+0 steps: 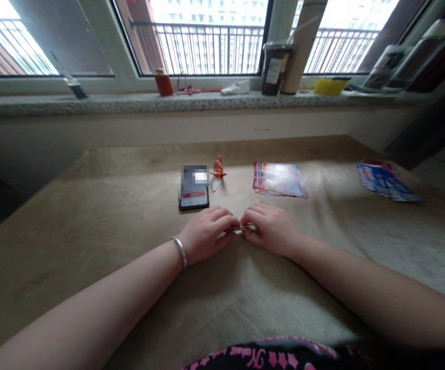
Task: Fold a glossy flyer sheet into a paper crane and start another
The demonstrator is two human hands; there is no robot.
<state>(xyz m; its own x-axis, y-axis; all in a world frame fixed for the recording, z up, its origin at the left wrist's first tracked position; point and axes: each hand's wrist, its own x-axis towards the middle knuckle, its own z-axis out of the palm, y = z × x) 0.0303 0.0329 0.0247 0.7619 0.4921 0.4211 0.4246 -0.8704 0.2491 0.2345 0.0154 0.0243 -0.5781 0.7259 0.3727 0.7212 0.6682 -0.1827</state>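
Note:
Both hands meet over the middle of the table, pinching a thin, narrow folded piece of paper (241, 227) between them. My left hand (210, 232), with a silver bangle on its wrist, grips the paper's left end. At the other end my right hand (271, 228) is closed on it. Fingers cover most of the piece, so its full shape is hidden. Just beyond the left hand lies a phone (194, 202) with a dark case. Beside the phone stands a small red-orange folded paper figure (218, 169) with a white part.
Behind my right hand lies a stack of colourful printed sheets (280, 179). More blue printed packets (388, 181) are fanned at the right of the wooden table (91, 216). A lidded jar (275, 69), a red container (164, 83) and a yellow item (331, 86) stand on the stone windowsill (129, 105).

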